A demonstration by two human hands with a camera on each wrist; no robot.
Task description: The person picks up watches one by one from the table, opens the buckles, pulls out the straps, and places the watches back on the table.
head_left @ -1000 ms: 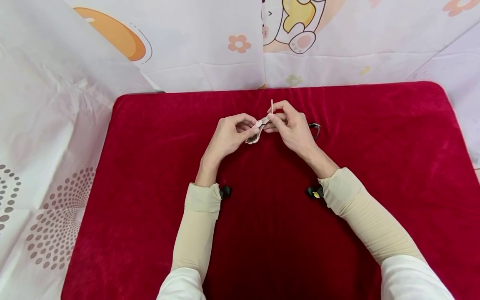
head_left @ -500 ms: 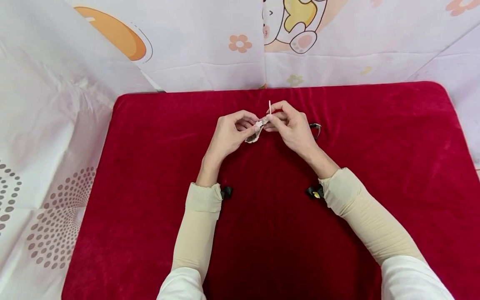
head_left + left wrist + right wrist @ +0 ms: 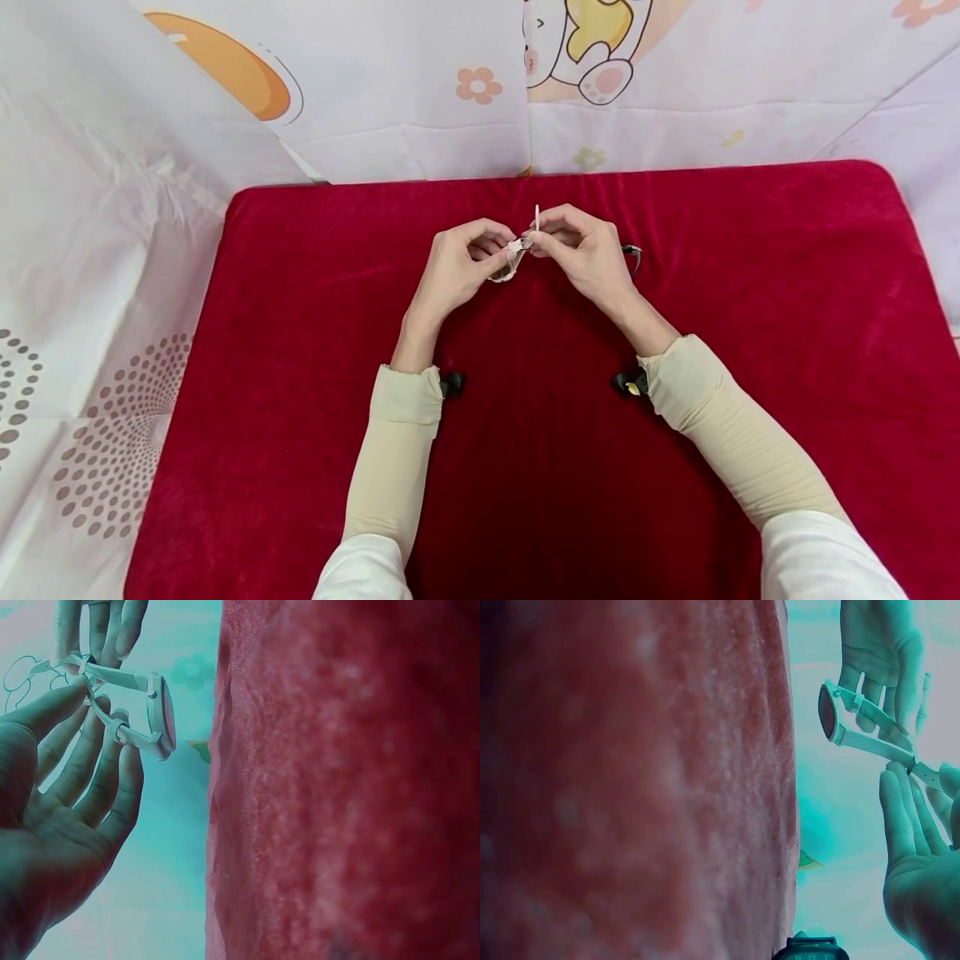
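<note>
A small wristwatch (image 3: 512, 259) with a pale strap is held a little above the red cloth (image 3: 300, 317), between both hands. My left hand (image 3: 491, 252) pinches the strap near the watch face (image 3: 160, 712) with thumb and curled fingers (image 3: 112, 750). My right hand (image 3: 543, 242) pinches the other strap piece, and its free end (image 3: 537, 217) sticks up. In the right wrist view the watch (image 3: 832, 712) hangs between the two hands, face toward the cloth.
A dark watch (image 3: 633, 254) lies on the cloth just behind my right hand, and also shows as the dark watch (image 3: 810, 949) at the right wrist view's bottom edge. Patterned white sheets (image 3: 112, 208) surround the red table. Cream sleeves (image 3: 397, 450) cover both forearms.
The strap's upright end has shifted slightly left and the hands have drawn a little closer. Both hands keep their hold on the watch.
</note>
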